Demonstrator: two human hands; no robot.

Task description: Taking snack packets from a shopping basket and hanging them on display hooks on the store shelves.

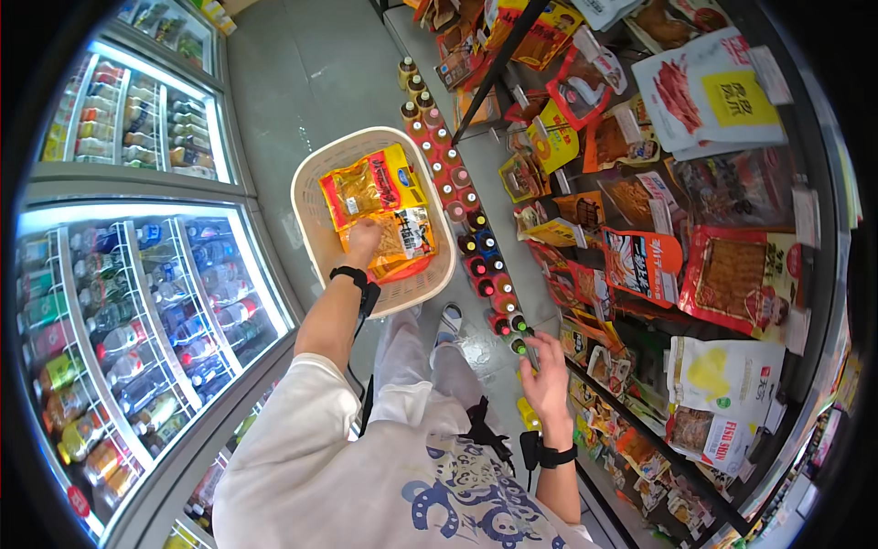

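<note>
A cream plastic shopping basket (302,206) is before me, holding several snack packets. My left hand (364,240) reaches inside it, over an orange and white snack packet (406,235); its fingers look curled, but whether they grip the packet or the basket's handle is hidden. Beyond lies a yellow and red snack packet (367,185), and a red-orange packet (405,270) shows partly underneath at the near side. My right hand (547,377) hangs with fingers apart and nothing in it, near the green-capped bottles (519,346) and left of the hanging snack packets. Both wrists wear black straps with small devices.
Lit glass-door drink coolers (158,185) line the left side. Rows of capped bottles (447,189) stand on the floor right of the basket. Black racks of hanging snack packets (641,264) fill the right side, with a black rack bar (658,442) close to my right hand.
</note>
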